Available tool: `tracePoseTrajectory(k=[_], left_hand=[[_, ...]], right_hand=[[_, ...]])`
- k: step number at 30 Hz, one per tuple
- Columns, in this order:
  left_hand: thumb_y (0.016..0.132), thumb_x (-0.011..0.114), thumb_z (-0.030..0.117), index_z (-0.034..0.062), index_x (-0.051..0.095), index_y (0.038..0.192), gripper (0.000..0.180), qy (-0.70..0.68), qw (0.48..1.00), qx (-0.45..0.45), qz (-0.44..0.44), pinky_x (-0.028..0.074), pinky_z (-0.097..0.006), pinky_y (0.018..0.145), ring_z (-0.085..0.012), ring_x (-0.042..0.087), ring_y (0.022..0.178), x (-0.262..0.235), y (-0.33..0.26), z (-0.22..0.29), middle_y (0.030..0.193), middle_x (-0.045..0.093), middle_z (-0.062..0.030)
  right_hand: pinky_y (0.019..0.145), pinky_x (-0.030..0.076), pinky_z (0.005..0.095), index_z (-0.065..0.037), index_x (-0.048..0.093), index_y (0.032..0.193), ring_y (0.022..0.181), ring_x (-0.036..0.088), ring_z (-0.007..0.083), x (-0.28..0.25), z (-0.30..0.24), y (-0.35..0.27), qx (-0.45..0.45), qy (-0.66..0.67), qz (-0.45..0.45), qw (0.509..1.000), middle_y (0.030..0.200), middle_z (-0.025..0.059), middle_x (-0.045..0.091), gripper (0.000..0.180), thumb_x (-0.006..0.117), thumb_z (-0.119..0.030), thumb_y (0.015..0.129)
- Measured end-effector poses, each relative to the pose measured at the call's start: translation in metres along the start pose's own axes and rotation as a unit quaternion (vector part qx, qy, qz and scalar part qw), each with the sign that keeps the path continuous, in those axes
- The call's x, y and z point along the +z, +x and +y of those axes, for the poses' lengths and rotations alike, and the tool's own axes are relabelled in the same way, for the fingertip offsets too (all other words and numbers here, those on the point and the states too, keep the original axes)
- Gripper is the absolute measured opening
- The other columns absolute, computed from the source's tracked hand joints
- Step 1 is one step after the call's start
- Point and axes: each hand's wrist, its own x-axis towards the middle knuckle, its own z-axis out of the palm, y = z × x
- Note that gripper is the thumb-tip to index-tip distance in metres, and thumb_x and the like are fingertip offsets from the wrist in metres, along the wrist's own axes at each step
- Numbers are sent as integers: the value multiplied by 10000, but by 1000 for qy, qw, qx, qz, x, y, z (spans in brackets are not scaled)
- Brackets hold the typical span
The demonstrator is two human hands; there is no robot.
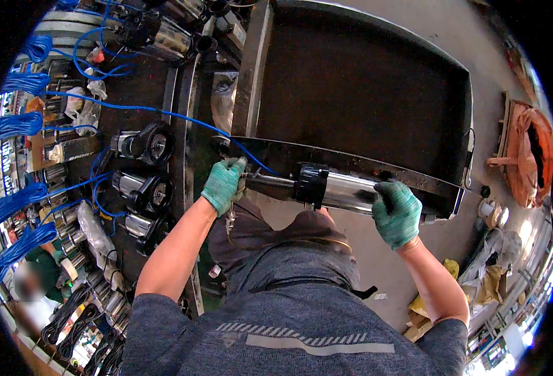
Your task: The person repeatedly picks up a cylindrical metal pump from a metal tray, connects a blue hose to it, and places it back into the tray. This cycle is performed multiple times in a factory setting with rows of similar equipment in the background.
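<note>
A shiny metal motor [346, 191] with a black ribbed end cap lies across the near rim of the dark metal trough, in front of my body. My right hand [396, 214], in a green glove with dark fingertips, is curled over its right end. My left hand [224, 183], gloved alike, is closed around the left end of a slim metal tool [270, 180] that points at the black cap. Whether the tool's tip touches the cap, I cannot tell. A small metal fitting hangs below my left hand. A blue cable [182, 116] runs from the left towards the cap.
The dark trough [260, 69] stands ahead, with raised metal walls. Several similar motors [141, 143] and coiled blue cables [14, 125] lie at the left. A person [35, 282] is at the far lower left. An orange sack [527, 153] sits at the right.
</note>
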Motion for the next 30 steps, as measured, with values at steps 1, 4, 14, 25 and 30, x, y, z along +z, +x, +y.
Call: tracePoseTrajectory(k=[1,4,14,25,30], left_hand=[[1042,625,338,101,619,936,259,2,1000,2,3,330,-271,398,-100,443,449,0,1,-1,597,495,12],[1044,616,343,100,628,950,262,11,1000,5,6,338,-273,397,-102,444,440,-1,2,-3,591,500,10],[1039,625,361,112,627,953,264,-1,1000,12,-7,338,-269,397,-97,421,441,-2,-1,-2,615,507,11],[1025,653,244,109,652,1084,147,-281,934,167,-140,376,-275,615,-101,421,654,39,-74,47,785,500,26],[1014,661,206,105,661,1142,163,-335,897,197,-210,429,-320,698,-122,422,691,198,-133,59,830,525,14]], right_hand=[[652,534,451,-59,690,937,733,635,395,0,0,1,-6,-1,3,1000,811,169,635,134,686,-51,803],[650,534,451,-61,693,942,725,634,393,-1,-1,2,-9,1,3,1000,807,171,635,145,689,-50,797],[631,523,458,-65,695,957,709,635,387,-1,-1,0,-6,18,8,1000,795,170,636,153,697,-60,804],[812,547,465,-81,689,1157,966,651,391,-31,-8,-20,-163,-1,39,986,1062,157,678,358,770,-136,813],[866,549,483,-75,479,1475,1033,642,412,-30,-49,-57,-40,180,-35,982,1239,231,608,666,771,-177,885]])
